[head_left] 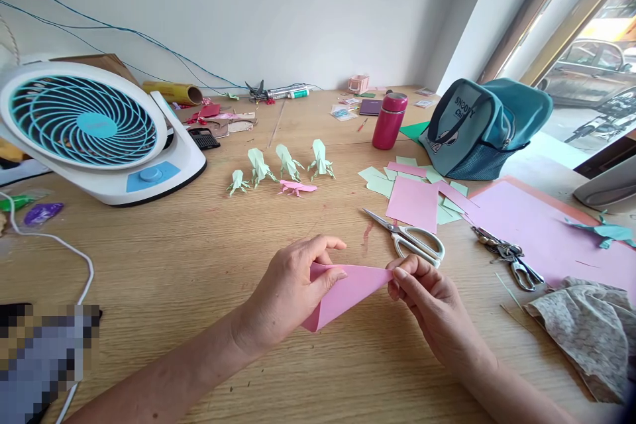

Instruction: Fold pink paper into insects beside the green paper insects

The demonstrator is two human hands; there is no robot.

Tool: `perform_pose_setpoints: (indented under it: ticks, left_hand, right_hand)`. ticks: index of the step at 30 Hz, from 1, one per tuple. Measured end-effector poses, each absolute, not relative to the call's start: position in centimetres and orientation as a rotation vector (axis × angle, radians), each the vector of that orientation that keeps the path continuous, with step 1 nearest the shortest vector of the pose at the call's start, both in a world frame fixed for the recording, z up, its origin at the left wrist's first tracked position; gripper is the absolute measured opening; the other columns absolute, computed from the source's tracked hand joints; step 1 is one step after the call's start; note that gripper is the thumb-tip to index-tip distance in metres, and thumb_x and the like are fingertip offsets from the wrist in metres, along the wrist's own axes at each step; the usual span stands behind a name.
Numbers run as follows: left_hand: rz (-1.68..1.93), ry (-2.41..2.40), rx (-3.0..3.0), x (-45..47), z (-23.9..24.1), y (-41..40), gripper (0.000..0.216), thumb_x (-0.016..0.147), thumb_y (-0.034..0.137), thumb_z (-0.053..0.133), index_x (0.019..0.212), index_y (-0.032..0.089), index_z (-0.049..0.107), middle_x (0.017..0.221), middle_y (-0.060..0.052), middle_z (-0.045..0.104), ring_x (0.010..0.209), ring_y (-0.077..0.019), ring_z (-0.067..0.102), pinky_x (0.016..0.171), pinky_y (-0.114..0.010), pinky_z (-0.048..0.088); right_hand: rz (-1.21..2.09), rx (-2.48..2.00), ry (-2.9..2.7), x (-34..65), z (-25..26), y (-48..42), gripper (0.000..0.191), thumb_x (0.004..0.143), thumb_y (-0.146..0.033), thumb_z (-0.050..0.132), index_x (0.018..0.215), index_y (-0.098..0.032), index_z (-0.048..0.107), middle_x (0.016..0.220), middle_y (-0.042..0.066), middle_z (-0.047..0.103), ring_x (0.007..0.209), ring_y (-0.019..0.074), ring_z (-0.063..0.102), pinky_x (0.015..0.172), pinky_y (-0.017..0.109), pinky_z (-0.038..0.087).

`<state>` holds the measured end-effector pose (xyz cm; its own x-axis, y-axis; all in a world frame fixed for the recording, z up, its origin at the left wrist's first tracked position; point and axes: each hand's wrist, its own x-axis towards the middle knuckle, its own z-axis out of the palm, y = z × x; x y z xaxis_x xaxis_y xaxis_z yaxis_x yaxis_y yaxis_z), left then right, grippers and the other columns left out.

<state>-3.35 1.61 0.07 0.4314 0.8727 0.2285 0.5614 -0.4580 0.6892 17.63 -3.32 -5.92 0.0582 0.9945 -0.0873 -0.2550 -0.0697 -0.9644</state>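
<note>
A folded sheet of pink paper (348,291) is held up between my two hands over the table. My left hand (293,278) grips its left part, with the thumb lying across the near face. At the right, my right hand (422,291) pinches the paper's pointed corner between thumb and fingers. Just behind the right hand lie scissors (417,244) with white handles, blades pointing away to the left. Farther back stand several pale green folded paper figures (287,162), and a pink paper figure (297,187) lies in front of them.
A white and blue fan (94,126) stands at the left. Pink and green paper pieces (413,202) lie behind the scissors. A magenta flask (390,121), a teal bag (477,132), keys (511,258) and a crumpled cloth (586,331) are toward the right.
</note>
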Motion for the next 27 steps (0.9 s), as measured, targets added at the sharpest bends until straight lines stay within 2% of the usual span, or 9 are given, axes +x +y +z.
perform_pose_setpoints:
  ticks: [3, 6, 10, 14, 27]
  left_hand:
    - [0.753, 1.176, 2.190, -3.4, 0.0, 1.7, 0.026, 0.084, 0.014, 0.065, 0.109, 0.021, 0.069, 0.085, 0.000, 0.071, 0.080, -0.0150, 0.064, 0.073, -0.027, 0.049]
    - [0.643, 1.167, 2.169, -3.4, 0.0, 1.9, 0.014, 0.085, 0.014, 0.063, 0.091, 0.022, 0.074, 0.083, 0.000, 0.070, 0.078, -0.0144, 0.063, 0.072, -0.026, 0.046]
    - [0.536, 1.179, 2.063, -3.5, 0.2, 2.0, 0.014, 0.086, 0.018, 0.062, 0.076, 0.021, 0.071, 0.077, 0.003, 0.067, 0.075, -0.0130, 0.062, 0.068, -0.025, 0.043]
    - [0.505, 1.188, 1.993, -3.6, 0.3, 2.0, 0.012, 0.085, 0.021, 0.063, 0.075, 0.021, 0.068, 0.080, 0.004, 0.068, 0.078, -0.0132, 0.062, 0.070, -0.024, 0.043]
    - [0.611, 1.174, 2.135, -3.3, 1.2, 1.3, 0.013, 0.082, 0.011, 0.067, 0.072, 0.020, 0.068, 0.071, 0.004, 0.063, 0.074, -0.0127, 0.057, 0.071, -0.026, 0.039]
  right_hand:
    - [1.307, -1.090, -0.974, 17.6, -6.0, -3.3, 0.025, 0.088, -0.037, 0.067, 0.071, -0.020, 0.061, 0.066, -0.001, 0.056, 0.065, 0.0120, 0.047, 0.061, 0.024, 0.038]
    - [1.281, -1.061, -1.027, 17.7, -6.2, -3.3, 0.023, 0.090, -0.036, 0.065, 0.073, -0.021, 0.061, 0.069, -0.001, 0.056, 0.068, 0.0128, 0.048, 0.064, 0.024, 0.039]
    - [1.243, -1.061, -1.082, 17.8, -6.4, -3.4, 0.022, 0.092, -0.033, 0.063, 0.073, -0.021, 0.061, 0.069, -0.001, 0.056, 0.070, 0.0131, 0.048, 0.065, 0.025, 0.039]
    - [1.219, -1.054, -1.106, 18.0, -6.3, -3.5, 0.021, 0.092, -0.032, 0.063, 0.074, -0.022, 0.061, 0.070, -0.001, 0.056, 0.070, 0.0133, 0.049, 0.065, 0.025, 0.040]
    - [1.213, -1.044, -1.093, 18.1, -6.0, -3.5, 0.022, 0.090, -0.035, 0.065, 0.073, -0.022, 0.061, 0.070, -0.001, 0.056, 0.069, 0.0128, 0.049, 0.065, 0.023, 0.040]
